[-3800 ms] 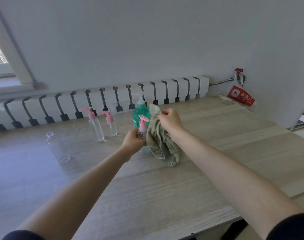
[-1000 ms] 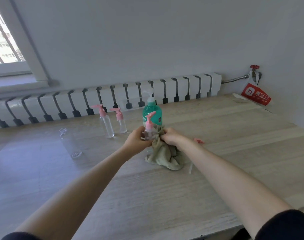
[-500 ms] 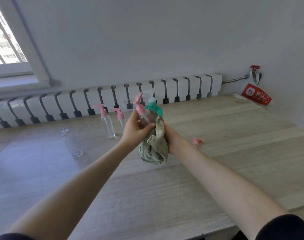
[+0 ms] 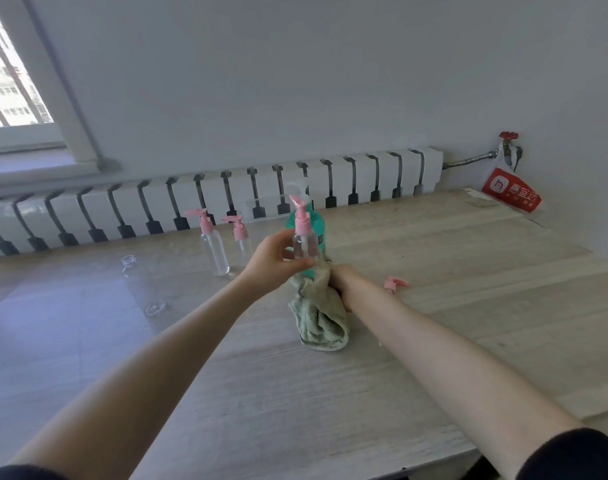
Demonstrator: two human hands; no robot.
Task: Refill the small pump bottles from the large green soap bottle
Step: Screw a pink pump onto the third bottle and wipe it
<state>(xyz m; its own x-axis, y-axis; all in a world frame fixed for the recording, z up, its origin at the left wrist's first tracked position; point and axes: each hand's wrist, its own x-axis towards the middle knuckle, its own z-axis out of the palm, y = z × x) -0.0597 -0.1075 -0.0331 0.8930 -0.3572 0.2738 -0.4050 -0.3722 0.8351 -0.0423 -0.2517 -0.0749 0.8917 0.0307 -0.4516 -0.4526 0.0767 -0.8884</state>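
Observation:
My left hand (image 4: 271,259) holds a small clear pump bottle (image 4: 304,242) with a pink pump upright above the table. Right under it my right hand (image 4: 342,282) grips a crumpled green cloth (image 4: 321,315) whose lower end rests on the tabletop. The large green soap bottle (image 4: 313,226) stands just behind the held bottle, mostly hidden by it. Two more small pink-pump bottles (image 4: 214,245) (image 4: 241,240) stand to the left. A clear bottle without a pump (image 4: 141,287) lies on its side further left.
A loose pink pump head (image 4: 394,283) lies on the wooden table (image 4: 468,271) right of my right wrist. A white radiator (image 4: 226,199) runs along the back edge. A red bag (image 4: 510,194) hangs from a pipe valve at the back right.
My left hand has turned the small pump bottle upright and kept it raised. My right hand with the cloth has dropped lower, so the cloth now touches the table.

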